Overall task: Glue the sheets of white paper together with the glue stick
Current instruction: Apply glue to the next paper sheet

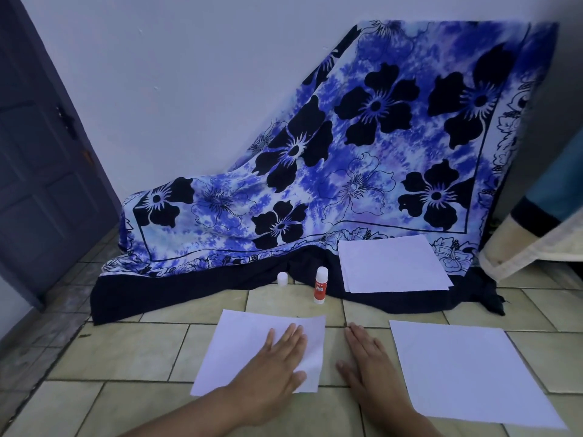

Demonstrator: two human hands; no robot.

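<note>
Pale floor tiles [151, 351] covered the ground, and a blue flower cloth [347, 152] hung down the white wall behind them. The glue stick [321, 285] stood upright at the cloth's dark edge. Its little white cap [282, 278] stood just to the left of it, so the stick looked open and ready. Just to the right of the glue stick, a stack of white paper [391, 263] lay on the cloth.

In front of the glue stick, nearer the person, lay one white sheet [239, 351]. The left hand [277, 367] pressed flat on it, with fingers straight and a little spread, gripping nothing. The right hand [369, 361] lay flat on the bare tiles, in front of the glue stick and a bit to its right. Its fingers were straight and empty too. Further right lay a second sheet [467, 370].

The step seemed to be getting the first sheet ready. To do it well, the left palm should hold the sheet down so it cannot slide. The right hand should fetch the glue stick and rub it along the edges. Then the second sheet should go on corner to corner and be pressed from the middle outward.
</note>
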